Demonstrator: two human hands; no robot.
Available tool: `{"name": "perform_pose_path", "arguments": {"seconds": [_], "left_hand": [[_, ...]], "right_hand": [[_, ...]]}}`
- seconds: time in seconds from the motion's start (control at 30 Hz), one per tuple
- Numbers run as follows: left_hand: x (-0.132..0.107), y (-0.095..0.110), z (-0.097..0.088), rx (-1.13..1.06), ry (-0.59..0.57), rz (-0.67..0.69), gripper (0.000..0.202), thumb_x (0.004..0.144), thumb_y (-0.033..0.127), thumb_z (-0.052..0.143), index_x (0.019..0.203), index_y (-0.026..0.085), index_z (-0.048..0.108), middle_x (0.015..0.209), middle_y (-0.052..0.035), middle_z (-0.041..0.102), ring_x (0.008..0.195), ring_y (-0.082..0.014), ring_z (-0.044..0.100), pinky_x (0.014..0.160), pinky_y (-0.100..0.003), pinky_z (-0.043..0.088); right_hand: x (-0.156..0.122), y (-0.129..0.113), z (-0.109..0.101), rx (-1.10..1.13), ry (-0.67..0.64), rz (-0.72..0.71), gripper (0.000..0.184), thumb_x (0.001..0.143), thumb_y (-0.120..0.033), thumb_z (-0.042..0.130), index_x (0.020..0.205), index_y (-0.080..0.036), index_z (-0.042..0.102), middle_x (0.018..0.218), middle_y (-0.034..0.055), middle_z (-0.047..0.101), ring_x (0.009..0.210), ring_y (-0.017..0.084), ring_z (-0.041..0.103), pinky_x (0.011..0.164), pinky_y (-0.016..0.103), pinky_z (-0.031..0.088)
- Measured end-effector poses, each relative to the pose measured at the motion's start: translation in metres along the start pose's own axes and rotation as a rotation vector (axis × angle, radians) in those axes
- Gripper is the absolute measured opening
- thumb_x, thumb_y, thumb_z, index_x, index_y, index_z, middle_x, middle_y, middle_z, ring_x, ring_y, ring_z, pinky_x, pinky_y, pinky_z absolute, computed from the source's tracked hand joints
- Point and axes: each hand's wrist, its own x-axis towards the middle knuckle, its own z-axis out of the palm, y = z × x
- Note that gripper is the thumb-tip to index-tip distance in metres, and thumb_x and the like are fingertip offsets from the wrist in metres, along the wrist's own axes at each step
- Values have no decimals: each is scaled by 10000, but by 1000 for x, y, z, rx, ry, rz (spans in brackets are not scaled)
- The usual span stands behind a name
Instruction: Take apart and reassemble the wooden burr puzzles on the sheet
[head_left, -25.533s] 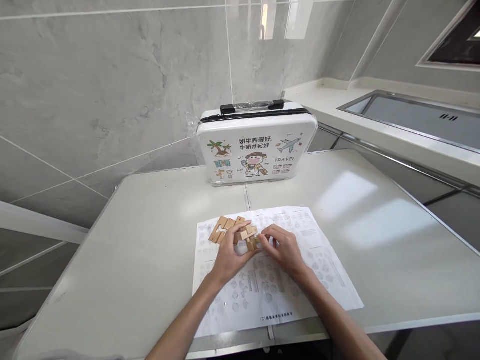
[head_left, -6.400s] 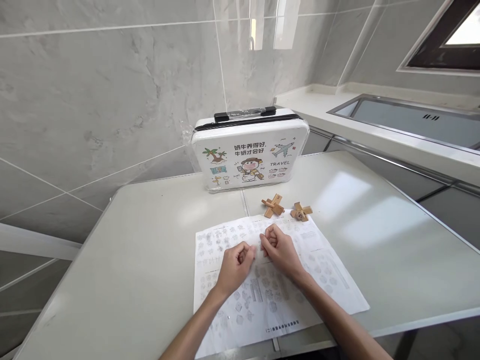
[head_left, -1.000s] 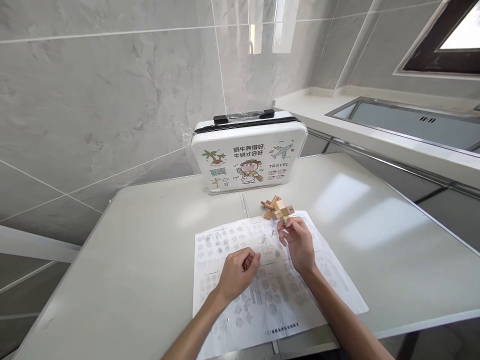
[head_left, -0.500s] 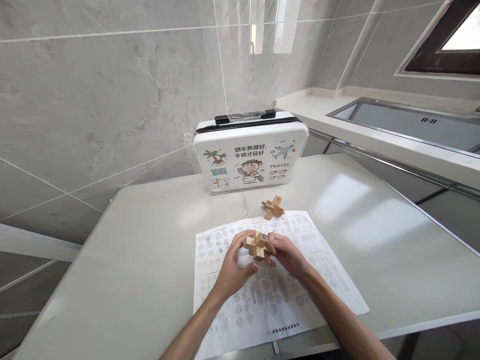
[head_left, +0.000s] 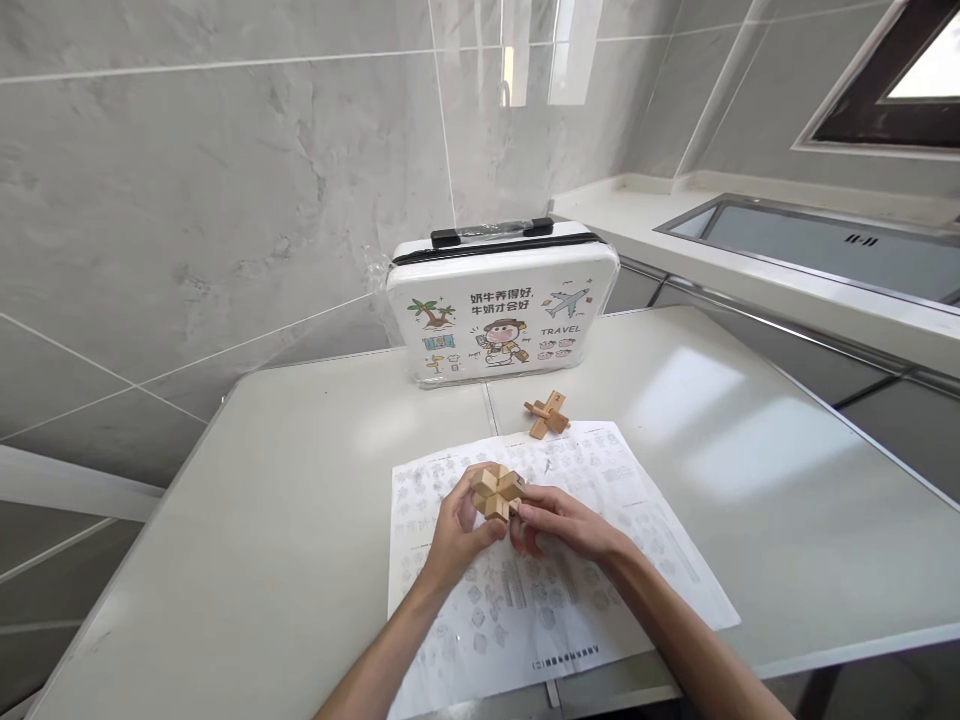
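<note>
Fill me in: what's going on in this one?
A person's left hand and right hand hold a star-shaped wooden block puzzle above a printed sheet on a table. A second wooden puzzle sits by the sheet's far edge. Behind that, a white suitcase in clear plastic stands near the wall.

A white printed case [head_left: 504, 305] stands far back on the table [head_left: 262, 540], before a grey wall [head_left: 225, 190]. Far right, a dark-framed window [head_left: 911, 85] sits above a pale counter [head_left: 626, 202].
</note>
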Motion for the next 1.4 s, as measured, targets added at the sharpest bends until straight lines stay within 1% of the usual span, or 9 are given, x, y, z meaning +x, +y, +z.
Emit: {"name": "perform_pose_path", "arguments": {"seconds": [0.2,0.37,0.57,0.73,0.9,1.1,1.2,1.33,1.4], "left_hand": [[0,3,1,20,-25,9,676,714,591,890,1238,227,666,1206,-109,621,1132,-326,606,974,-416,497],[1,2,1,29,-34,11,653,714,594,890,1212,235,670,1217,-104,598,1153,-322,595,994,-415,487],[-1,0,0,85,-3,-4,586,751,515,894,1215,243,659,1162,-91,628,1141,-305,609,999,-412,485],[-2,1,2,110,40,5,550,774,503,878,1201,242,650,1160,-90,647,1152,-303,620,997,-413,492],[-4,4,6,225,81,10,554,751,431,902,1198,257,625,1147,-70,661,1113,-280,632,970,-395,505],[-6,2,10,304,145,24,613,739,408,909,1235,270,576,1199,-74,650,1144,-283,632,965,-400,521],[-6,0,10,318,163,28,606,755,420,898,1241,272,569,1211,-74,649,1147,-278,630,979,-407,520],[-6,-2,9,330,218,19,599,772,431,884,1250,262,564,1244,-91,645,1153,-279,627,1020,-436,506],[-5,-4,8,326,252,11,603,766,430,889,1246,259,566,1249,-92,648,1140,-275,633,1032,-440,502]], "right_hand": [[-2,7,-5,-21,-18,1,325,1015,-500,639,1009,-185,716,810,30,678,702,166,641,609,278,511],[-2,9,-6,-64,-4,2,318,999,-492,668,915,-187,704,760,9,659,653,143,589,626,279,485],[-2,12,-7,-111,86,18,280,978,-474,705,921,-200,692,747,-14,616,647,138,559,633,277,441],[0,15,-5,-166,129,-2,290,986,-488,688,932,-203,688,740,-17,590,653,144,545,630,280,418],[4,18,-1,-148,236,-44,266,948,-460,746,970,-206,671,846,3,616,708,149,542,628,267,406],[9,22,0,-139,321,-75,287,925,-457,771,980,-202,653,818,-1,617,697,148,540,619,261,418],[8,23,1,-132,312,-70,281,947,-459,743,1037,-208,656,853,8,631,718,153,556,628,264,433],[5,20,0,-168,268,-60,363,964,-418,730,1257,-245,603,945,18,662,779,162,598,675,273,466],[4,19,0,-214,256,-60,402,974,-407,717,1318,-260,570,987,26,670,816,170,618,709,285,488]]}}
